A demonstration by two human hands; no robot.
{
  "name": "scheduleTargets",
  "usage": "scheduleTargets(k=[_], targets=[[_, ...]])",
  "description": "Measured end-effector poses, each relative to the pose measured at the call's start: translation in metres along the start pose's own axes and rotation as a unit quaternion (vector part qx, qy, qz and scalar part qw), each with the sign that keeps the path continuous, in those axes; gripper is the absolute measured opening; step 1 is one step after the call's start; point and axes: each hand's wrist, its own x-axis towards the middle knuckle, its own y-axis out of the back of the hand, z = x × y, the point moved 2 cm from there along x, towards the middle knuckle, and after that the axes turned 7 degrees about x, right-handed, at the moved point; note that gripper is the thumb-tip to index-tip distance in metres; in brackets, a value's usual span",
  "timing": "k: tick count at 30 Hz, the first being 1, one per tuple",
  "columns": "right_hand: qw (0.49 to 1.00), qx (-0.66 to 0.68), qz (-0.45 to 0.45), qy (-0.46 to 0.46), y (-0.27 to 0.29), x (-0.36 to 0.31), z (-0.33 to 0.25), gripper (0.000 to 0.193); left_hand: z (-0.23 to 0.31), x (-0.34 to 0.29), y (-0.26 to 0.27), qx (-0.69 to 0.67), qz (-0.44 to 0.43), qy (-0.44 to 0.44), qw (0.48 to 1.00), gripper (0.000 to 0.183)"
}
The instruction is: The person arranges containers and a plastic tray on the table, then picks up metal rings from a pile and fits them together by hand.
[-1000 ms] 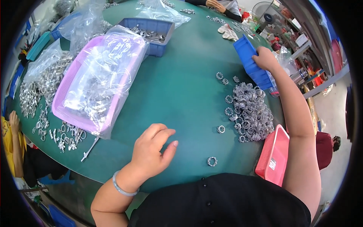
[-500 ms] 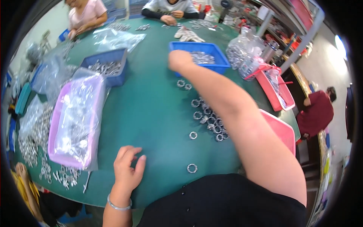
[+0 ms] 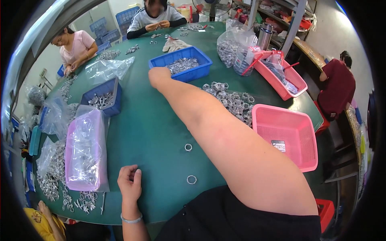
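Observation:
My right arm reaches far across the table, and my right hand point(image 3: 159, 77) is closed at the near left corner of a blue plastic tray point(image 3: 204, 67). Its fingertips are hidden. Small silvery metal pieces point(image 3: 183, 65) fill much of the tray's floor. My left hand point(image 3: 130, 182) rests near the front edge, fingers curled in, with nothing visible in it. Between my hands lie two separate metal rings, one farther off point(image 3: 188, 147) and one nearer point(image 3: 191, 179). Beyond my right forearm spreads a heap of similar rings point(image 3: 231, 100), partly covered by the arm.
At right stand a pink basket point(image 3: 297, 124) and another pink basket point(image 3: 277, 82) holding bags. On the left are a lilac basket point(image 3: 102, 160) under a plastic bag and a darker blue bin point(image 3: 117, 94) of metal parts. A white glove point(image 3: 175, 45) lies behind the tray. Several people sit around.
The view has shifted, bringing more of the ring heap and near pink basket into sight. My left hand's fingers have curled in. My right hand stays by the blue tray's near left corner.

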Motion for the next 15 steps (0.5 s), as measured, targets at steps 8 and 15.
scheduleTargets(k=[8, 15], targets=[[0.999, 0.044, 0.0, 0.015, 0.038, -0.036, 0.03, 0.037, 0.014, -0.009, 0.001, 0.03, -0.023, 0.004, 0.999, 0.019], [0.97, -0.113, -0.147, 0.156, 0.125, -0.11, 0.095, 0.039, 0.06, -0.024, -0.034, 0.061, -0.13, -0.048, 0.988, 0.041]])
